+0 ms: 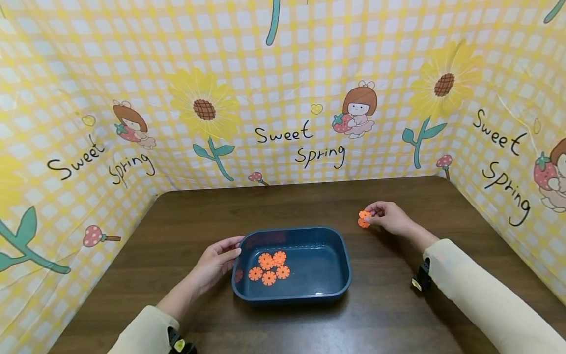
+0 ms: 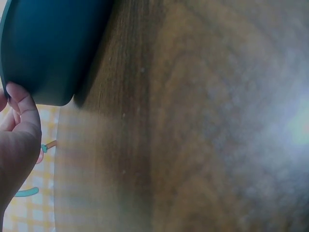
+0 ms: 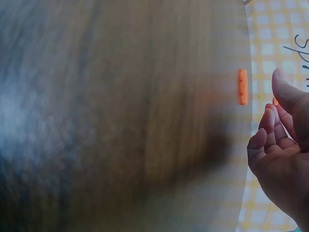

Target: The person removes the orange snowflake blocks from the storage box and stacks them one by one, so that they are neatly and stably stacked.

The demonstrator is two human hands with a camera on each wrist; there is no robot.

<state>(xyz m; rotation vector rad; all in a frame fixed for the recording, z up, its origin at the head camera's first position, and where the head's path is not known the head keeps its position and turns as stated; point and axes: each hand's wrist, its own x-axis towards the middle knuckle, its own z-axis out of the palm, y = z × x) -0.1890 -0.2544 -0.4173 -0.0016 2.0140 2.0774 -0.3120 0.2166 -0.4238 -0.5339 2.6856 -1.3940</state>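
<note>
A dark blue rectangular tub (image 1: 292, 298) stands on the table, with several flat orange notched interlocking discs (image 1: 268, 278) lying in its left half. My left hand (image 1: 216, 263) pinches the tub's left rim; in the left wrist view, fingertips (image 2: 19, 92) press the outer wall at the corner. To the right, beyond the tub, my right hand (image 1: 391, 218) holds orange interlocking discs (image 1: 364, 223) between thumb and fingers, two overlapping in the head view. In the right wrist view one disc (image 3: 243, 87) shows edge-on past the fingertips.
The brown wooden table (image 1: 199, 211) has a yellow checked cloth (image 1: 283, 73) standing up behind it and along both sides. Long pale sleeves cover both forearms, with a dark wrist camera (image 1: 422, 278) under the right cuff.
</note>
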